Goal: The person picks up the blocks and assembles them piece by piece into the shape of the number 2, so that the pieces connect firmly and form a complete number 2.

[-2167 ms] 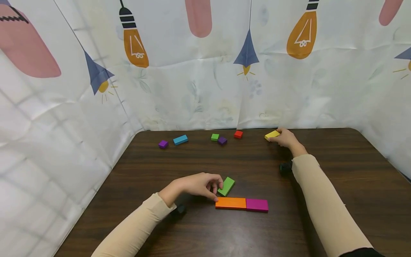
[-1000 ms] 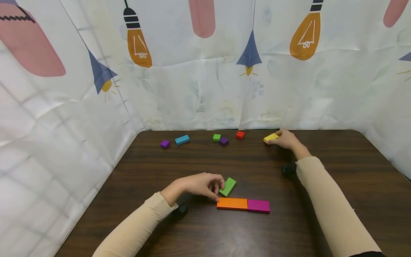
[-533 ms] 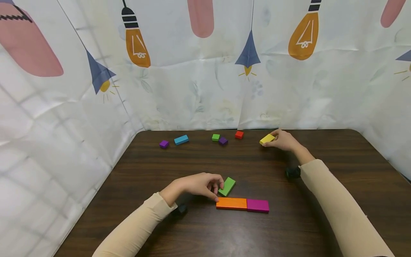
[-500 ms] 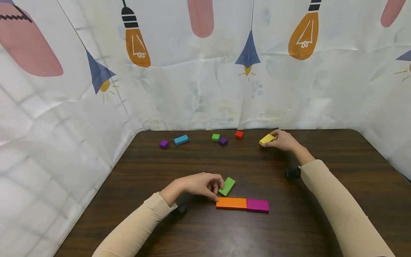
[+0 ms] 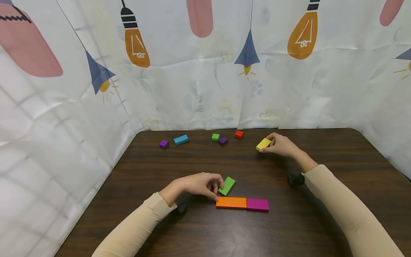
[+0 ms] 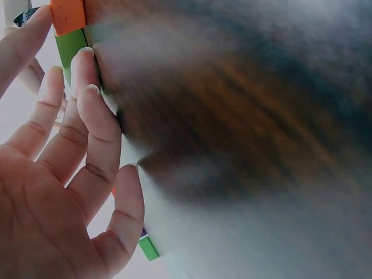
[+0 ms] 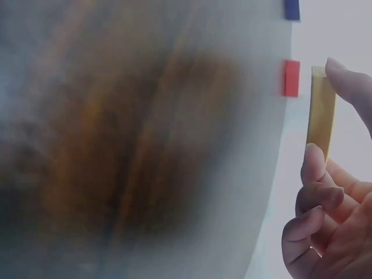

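Between thumb and fingers, my right hand (image 5: 284, 145) pinches a flat yellow block (image 5: 263, 144) over the far right part of the table. In the right wrist view the yellow block (image 7: 321, 110) stands on end in the grip, thumb at its top. My left hand (image 5: 198, 184) rests nearer, fingers relaxed, with the thumb tip at the left end of an orange block (image 5: 232, 203). A magenta block (image 5: 257, 205) lies end to end with the orange one. Just behind them a green block (image 5: 228, 186) lies at a slant, the left index fingertip overlapping its edge.
Along the back of the dark wooden table (image 5: 179, 157) lie a purple block (image 5: 163, 144), a blue block (image 5: 181, 139), a small green block (image 5: 215, 137), a dark purple block (image 5: 223, 140) and a red block (image 5: 239, 134). A patterned curtain (image 5: 192, 96) hangs right behind.
My right hand has brought the yellow block leftward and nearer from the back edge, turning it a little. The left hand and the orange, magenta and green blocks have stayed put.
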